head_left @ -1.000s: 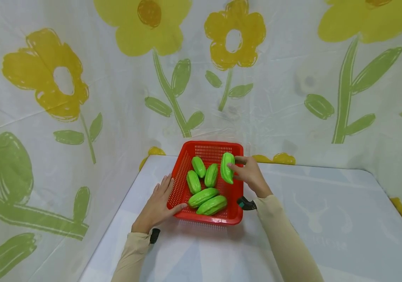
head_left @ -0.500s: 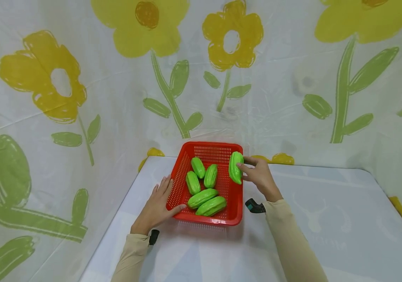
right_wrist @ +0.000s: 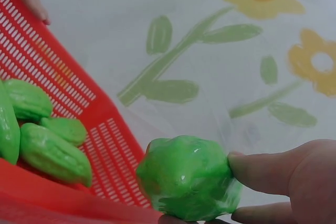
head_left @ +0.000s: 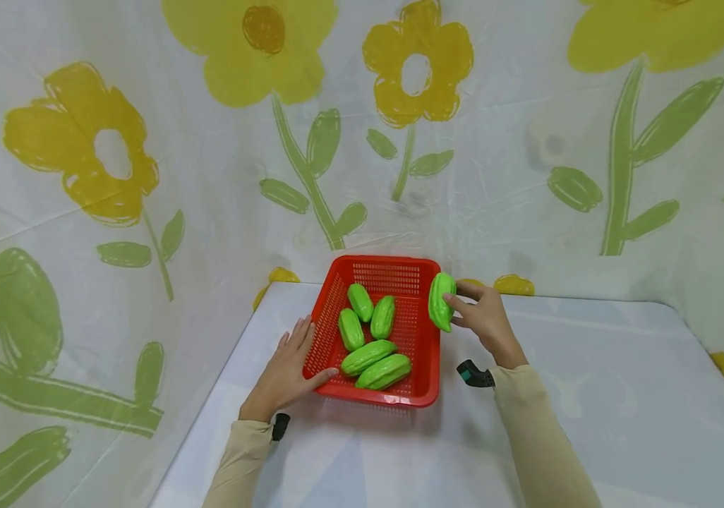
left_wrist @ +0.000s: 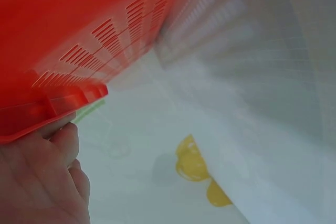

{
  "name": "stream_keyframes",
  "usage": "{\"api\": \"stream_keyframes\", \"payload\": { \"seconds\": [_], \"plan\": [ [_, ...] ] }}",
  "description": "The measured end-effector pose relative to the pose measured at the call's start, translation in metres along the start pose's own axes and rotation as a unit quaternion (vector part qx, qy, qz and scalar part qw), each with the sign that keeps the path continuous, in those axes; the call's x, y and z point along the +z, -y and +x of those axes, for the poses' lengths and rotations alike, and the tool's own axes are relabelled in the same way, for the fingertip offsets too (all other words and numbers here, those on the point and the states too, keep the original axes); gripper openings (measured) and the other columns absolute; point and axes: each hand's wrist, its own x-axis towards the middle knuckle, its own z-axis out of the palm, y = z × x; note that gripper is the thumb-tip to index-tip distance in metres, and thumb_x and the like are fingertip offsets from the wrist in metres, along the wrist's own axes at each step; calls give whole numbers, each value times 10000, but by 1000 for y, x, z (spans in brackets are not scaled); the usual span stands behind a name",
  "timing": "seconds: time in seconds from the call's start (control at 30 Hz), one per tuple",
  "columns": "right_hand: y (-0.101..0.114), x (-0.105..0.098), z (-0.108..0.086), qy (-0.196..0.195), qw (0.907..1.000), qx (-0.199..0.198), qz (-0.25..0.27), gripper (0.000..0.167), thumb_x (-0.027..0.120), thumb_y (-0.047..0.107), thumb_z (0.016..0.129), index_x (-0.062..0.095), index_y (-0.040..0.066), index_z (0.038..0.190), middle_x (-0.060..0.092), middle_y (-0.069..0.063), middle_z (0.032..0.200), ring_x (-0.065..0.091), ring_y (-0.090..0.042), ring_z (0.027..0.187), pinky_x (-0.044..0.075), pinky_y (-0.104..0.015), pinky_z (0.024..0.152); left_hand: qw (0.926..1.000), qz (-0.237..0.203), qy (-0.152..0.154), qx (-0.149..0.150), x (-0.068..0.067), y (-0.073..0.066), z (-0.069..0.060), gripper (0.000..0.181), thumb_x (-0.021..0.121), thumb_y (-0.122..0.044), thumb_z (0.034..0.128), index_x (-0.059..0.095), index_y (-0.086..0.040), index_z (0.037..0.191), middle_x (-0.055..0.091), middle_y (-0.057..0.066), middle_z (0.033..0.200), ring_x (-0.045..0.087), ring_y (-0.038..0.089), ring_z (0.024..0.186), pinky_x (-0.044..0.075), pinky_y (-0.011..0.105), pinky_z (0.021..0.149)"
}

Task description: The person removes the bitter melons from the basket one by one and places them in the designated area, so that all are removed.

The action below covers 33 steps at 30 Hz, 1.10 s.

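Observation:
My right hand (head_left: 487, 319) pinches a glossy bright-green ridged gourd (head_left: 442, 302) between thumb and fingers. The gourd hangs upright, pointed end down, just above the right rim of a red plastic basket (head_left: 427, 381). In the right wrist view this gourd (right_wrist: 189, 177) shows its lobed end. Several similar green gourds (head_left: 362, 303) lie inside the basket, two of them side by side near the front. My left hand (head_left: 282, 374) rests with straight fingers on the basket's left rim, its thumb at the front-left corner. The left wrist view shows that hand (left_wrist: 42, 177) against the rim's underside.
The basket stands on a pale table (head_left: 565, 409) near its back left. Behind and to the left hangs a white cloth (head_left: 502, 155) printed with yellow flowers. The table's left edge runs close to my left hand.
My right hand has carried the gourd rightward, from over the basket's inside to above its right rim. My left hand and the other gourds have stayed put.

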Motion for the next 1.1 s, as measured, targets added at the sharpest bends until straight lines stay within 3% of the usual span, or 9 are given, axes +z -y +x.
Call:
{"api": "stream_keyframes", "payload": {
  "seconds": [0.3,0.43,1.1],
  "plan": [
    [-10,-9,-2,-71,9999,73,-59,510,644,182,1028,531,-26,1479,528,-242,1518,694,-204,1029,632,-399,873,10000,15,9,-87,3,1,0,1053,618,-666,902,241,-4,1629,193,160,1735,168,356,1623,194,601,1301],
    [-14,-14,-2,-79,9999,102,-28,539,644,198,1029,508,-37,1494,528,-256,1512,699,-160,990,616,-439,908,9999,-32,-7,-144,3,2,0,1060,627,-663,892,238,-9,1630,200,162,1733,175,355,1622,189,602,1303],
    [-41,-27,-6,-200,9984,508,107,597,635,208,1035,438,-65,1528,494,-291,1532,670,-141,1052,624,-384,920,9998,-133,71,-128,3,3,2,1069,625,-662,898,207,-14,1638,177,155,1740,147,346,1629,164,600,1309]
  ]
}}
